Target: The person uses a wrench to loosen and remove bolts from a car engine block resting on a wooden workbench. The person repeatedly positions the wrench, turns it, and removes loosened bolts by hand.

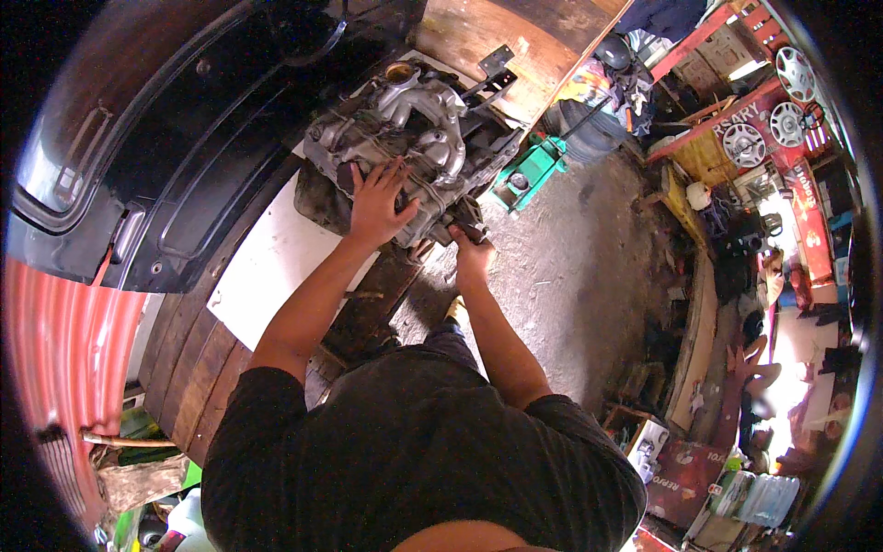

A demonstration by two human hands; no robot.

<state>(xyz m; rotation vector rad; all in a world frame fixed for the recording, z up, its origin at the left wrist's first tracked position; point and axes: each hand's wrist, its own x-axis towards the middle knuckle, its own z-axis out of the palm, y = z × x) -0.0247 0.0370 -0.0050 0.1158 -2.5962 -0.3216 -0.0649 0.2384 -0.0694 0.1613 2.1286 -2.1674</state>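
Cluttered workshop ground surrounds the person, beginning at the far left with a red corrugated sheet that bends along the rim. Next to it a large black vehicle panel stands over a tabletop of dark wooden planks. Across those planks lies a white board, its upper end running beneath the engine – perhaps to give the greasy metal a flat, cleaner seat. The engine sits at the upper middle, its curved intake manifold uppermost, within easy reach of both arms.

On its near side the left hand rests with the grip spread, fingers fanned over the casing and nothing pinched, probably to steady it. Just right of that, the right hand is at the near corner, against a dark piece; whether its grip is closed around this, and whether the piece is a tool or part of the engine, I cannot tell.

Further right, a green trolley jack stands on the concrete floor near a tyre – likely parked aside to leave standing room. Silver hubcaps hang beyond, seemingly for storage.
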